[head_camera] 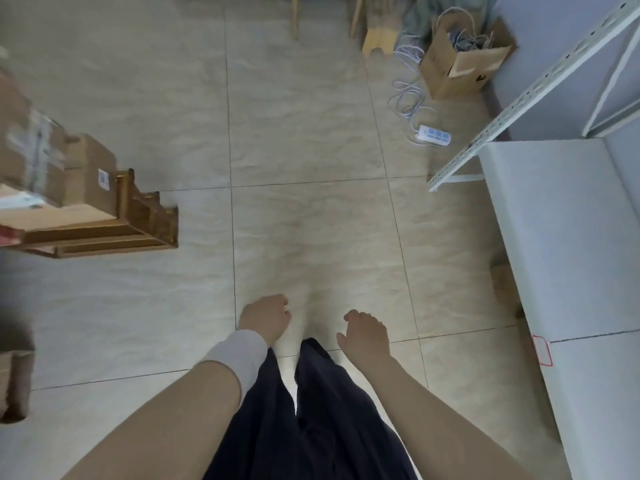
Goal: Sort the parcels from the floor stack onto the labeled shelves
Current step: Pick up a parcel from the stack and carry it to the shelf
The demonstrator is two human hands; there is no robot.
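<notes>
Both hands hang low over the tiled floor and hold nothing. My left hand (266, 317), with a white band on its wrist, has its fingers curled in. My right hand (363, 332) is loosely open with fingers bent. Several brown cardboard parcels (88, 171) are stacked at the left on a low wooden pallet (138, 220). At the right stands a white shelf board (561, 237) of a metal rack, with a small red-outlined label (542, 349) on its front edge.
A white slotted rack upright (512, 109) leans across the upper right. Behind it lie a power strip (434, 135) with coiled cable and an open carton (460, 60) of cords. Another brown box (14, 382) sits at the left edge. Wooden furniture legs (294, 15) stand at the top.
</notes>
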